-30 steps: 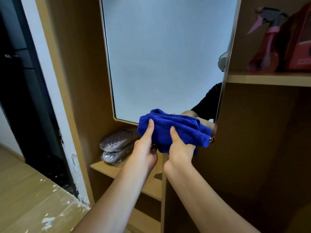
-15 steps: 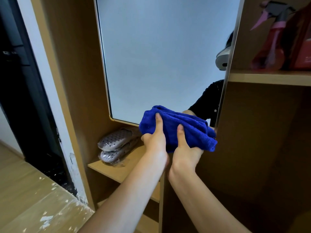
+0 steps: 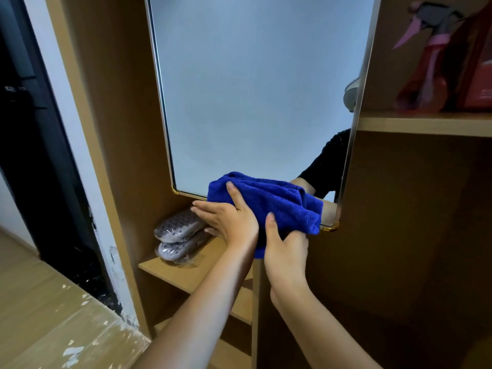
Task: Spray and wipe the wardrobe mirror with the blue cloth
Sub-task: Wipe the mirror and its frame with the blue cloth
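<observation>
At the mirror's bottom edge, the right hand grips the bunched blue cloth from below; the left hand lies flat, straight fingers pressing it.

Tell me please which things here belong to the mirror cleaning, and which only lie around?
Belong to the job:
blue cloth, held by left hand and right hand
mirror
spray bottle on the upper shelf

Only lying around:
grey slippers on the lower shelf
red box beside the bottle

Blue cloth plush terry; mirror glossy glass, metal-edged; shelf matt wood.
</observation>
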Motion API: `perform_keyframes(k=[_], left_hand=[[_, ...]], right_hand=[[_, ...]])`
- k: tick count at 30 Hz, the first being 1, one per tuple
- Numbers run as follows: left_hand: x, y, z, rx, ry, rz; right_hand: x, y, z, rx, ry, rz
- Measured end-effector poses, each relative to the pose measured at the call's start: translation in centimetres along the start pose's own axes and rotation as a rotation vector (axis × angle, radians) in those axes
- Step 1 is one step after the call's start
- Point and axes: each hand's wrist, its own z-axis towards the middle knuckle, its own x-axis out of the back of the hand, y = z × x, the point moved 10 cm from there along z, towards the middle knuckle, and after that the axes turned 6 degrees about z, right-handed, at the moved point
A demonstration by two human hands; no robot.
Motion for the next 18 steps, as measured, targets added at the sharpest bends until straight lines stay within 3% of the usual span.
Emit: perform_keyframes(k=[4, 8, 10, 13, 15, 18], left_hand=[[2.2, 2.5, -0.8, -0.365, 0.295, -0.08], [2.5, 2.7, -1.6, -0.589, 0.233, -0.215], [1.8, 3.3, -4.1, -0.921, 0.15, -0.04], [-1.7, 1.5, -7.1, -1.39, 0.063, 0.437], [-3.1, 0.4, -7.0, -1.467, 0.091, 0.606], [-3.9, 0.5, -6.6, -1.503, 0.177, 0.68]], right_hand=[[1.4, -0.4, 0.2, 0.08, -0.003, 0.146], [1.0, -0.6, 0.1, 0.052, -0.003, 0.322], [1.0, -0.2, 0.2, 0.024, 0.006, 0.346], [1.1, 0.1, 0.3, -0.009, 0.024, 0.34], [1.2, -0.1, 0.3, -0.026, 0.005, 0.347], [1.6, -0.4, 0.2, -0.028, -0.045, 0.332]])
